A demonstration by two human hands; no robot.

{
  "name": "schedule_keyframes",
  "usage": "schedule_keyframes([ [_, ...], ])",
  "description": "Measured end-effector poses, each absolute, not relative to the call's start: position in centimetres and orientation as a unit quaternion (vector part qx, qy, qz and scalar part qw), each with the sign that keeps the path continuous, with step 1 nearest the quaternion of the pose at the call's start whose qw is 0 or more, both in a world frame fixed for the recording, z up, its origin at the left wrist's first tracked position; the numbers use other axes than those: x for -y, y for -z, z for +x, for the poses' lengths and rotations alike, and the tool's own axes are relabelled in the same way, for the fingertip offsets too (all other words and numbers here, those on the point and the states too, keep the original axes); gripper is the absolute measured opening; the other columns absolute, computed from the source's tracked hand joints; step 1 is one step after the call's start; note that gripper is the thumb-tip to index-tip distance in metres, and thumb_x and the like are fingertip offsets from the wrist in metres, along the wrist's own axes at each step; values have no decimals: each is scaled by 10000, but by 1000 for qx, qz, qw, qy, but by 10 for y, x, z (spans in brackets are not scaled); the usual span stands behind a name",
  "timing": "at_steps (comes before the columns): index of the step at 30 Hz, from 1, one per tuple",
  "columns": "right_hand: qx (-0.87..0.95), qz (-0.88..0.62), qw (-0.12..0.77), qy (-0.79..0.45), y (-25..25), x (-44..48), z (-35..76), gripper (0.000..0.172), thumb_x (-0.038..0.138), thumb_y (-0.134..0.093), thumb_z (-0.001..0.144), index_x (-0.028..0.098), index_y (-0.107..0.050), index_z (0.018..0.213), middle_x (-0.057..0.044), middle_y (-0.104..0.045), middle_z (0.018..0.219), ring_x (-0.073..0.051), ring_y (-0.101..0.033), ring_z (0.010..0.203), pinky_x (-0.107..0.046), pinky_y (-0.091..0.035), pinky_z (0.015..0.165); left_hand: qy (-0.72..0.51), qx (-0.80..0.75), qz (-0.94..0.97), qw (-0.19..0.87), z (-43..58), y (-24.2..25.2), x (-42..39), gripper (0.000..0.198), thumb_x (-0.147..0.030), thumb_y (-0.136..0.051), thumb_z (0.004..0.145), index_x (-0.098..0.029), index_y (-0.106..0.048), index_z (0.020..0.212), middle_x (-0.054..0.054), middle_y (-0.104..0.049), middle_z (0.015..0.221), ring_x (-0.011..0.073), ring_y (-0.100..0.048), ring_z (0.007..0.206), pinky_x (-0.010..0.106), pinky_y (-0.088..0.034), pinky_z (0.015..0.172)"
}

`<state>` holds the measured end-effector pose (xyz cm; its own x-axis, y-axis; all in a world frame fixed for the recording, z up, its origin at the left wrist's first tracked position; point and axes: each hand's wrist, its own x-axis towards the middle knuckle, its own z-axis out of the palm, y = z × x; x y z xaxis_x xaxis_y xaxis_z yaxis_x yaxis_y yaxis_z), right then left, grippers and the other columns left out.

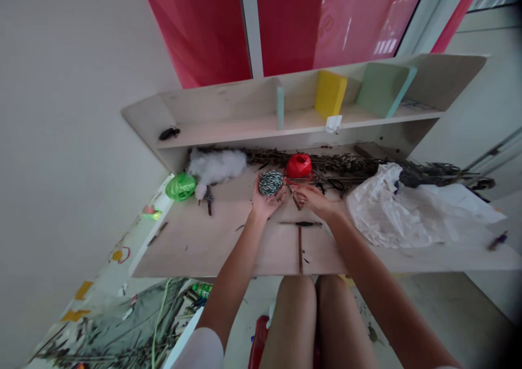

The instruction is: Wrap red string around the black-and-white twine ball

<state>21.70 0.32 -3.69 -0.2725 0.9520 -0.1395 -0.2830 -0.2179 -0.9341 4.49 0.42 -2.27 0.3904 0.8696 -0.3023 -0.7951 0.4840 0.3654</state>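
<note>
Twine ball (271,182): 1, dark-and-white, and we have it up in our left hand (263,199), above the desk (196,244).
Left hand: cupped round the ball, fingers curled beneath it.
Right hand (312,199): fingertips drawn together, pinching, as far as we can tell, the red strand (291,182) just beside the ball.
Strand work: we're handling that strand next to the ball, we judge; the next move calls for a steady left palm and a fine right pinch.
String balls: 2 more, a red string ball (299,165) behind our hands, a green string ball (180,187) far left.
Loose sticks (300,249): 2 before us, meeting like a T.
Fluff heap (218,165): 1.
Plastic bag (383,208): 1, right side.
Shelf dividers (330,94): 3, upright.
</note>
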Motion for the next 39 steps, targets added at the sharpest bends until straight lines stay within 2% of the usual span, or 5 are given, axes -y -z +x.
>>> schedule_keyframes([
  [12,391,-354,462,-713,28,1,219,206,332,-699,583,175,-624,694,97,-247,453,-64,-264,456,-232,-281,498,-525,-201,53,825,43,36,-9,526,-546,-451,800,-124,-618,1066,103,-713,900,174,-662,656,322,-503,690],
  [20,371,-367,470,-712,32,-2,219,212,329,-716,577,175,-602,669,100,-237,453,-59,-241,453,-223,-257,483,-493,-259,120,822,47,26,-4,421,-544,-489,794,-156,-642,849,70,-692,736,169,-630,590,295,-484,614],
  [28,368,-378,469,-708,37,-5,221,230,339,-709,558,187,-561,649,102,-234,454,-63,-233,456,-231,-265,495,-481,-288,167,811,53,19,-1,348,-487,-485,815,-209,-642,952,31,-659,708,161,-606,589,292,-478,577],
  [34,376,-390,477,-692,41,-7,223,248,327,-706,563,201,-497,604,88,-274,453,-72,-273,463,-237,-305,494,-450,-322,193,810,57,13,-1,311,-427,-552,803,-216,-643,1013,14,-672,734,154,-613,579,234,-424,475],
  [39,377,-418,481,-672,42,-9,224,230,341,-702,599,207,-519,632,52,-420,493,-93,-403,502,-234,-341,492,-424,-358,215,804,60,15,-2,359,-476,-512,832,-180,-670,961,28,-668,684,144,-583,550,236,-415,481],
])
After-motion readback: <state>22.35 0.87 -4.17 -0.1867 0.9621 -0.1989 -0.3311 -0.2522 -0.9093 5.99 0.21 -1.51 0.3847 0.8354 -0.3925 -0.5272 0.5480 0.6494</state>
